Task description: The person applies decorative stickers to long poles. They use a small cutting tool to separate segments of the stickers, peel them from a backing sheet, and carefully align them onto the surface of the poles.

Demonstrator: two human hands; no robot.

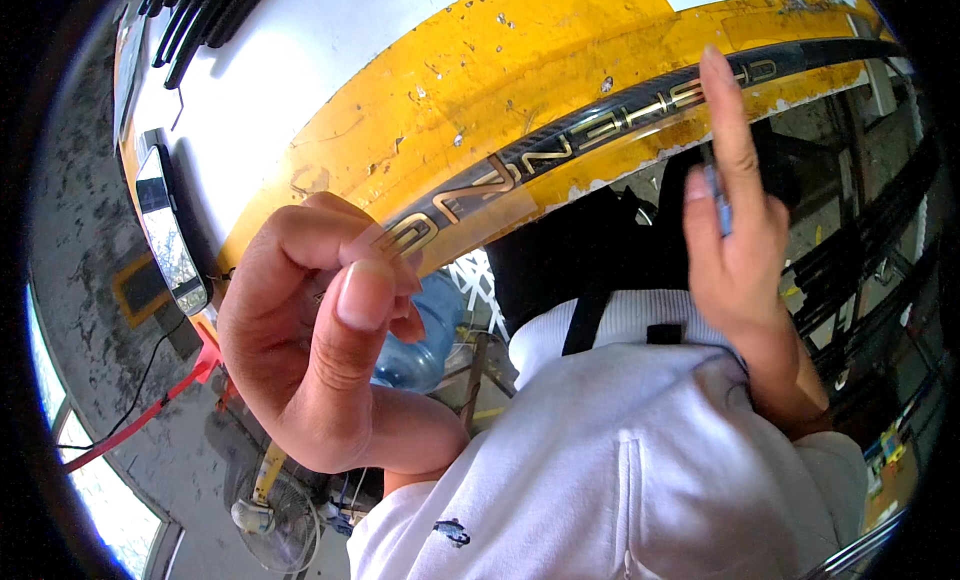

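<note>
A clear decal strip (515, 202) with gold lettering stretches along a slim black rod (825, 52) at the front edge of the yellow table surface. Between thumb and fingers, my left hand (320, 340) pinches the strip's near left end, which stands off the table. My right hand (738, 235) is at the strip's other end, its index finger stretched out over the lettering; whether the fingertip presses on it I cannot tell. Tucked between the thumb and palm of that hand is a small slim tool with a blue part (722, 210), its kind mostly hidden.
A phone-like device (170, 230) with a shiny screen leans at the table's left edge. Several black rods (205, 20) lie at the upper left, more (865, 230) at the right. Below are a blue water bottle (425, 330), a fan (275, 520) and a red strap (150, 415).
</note>
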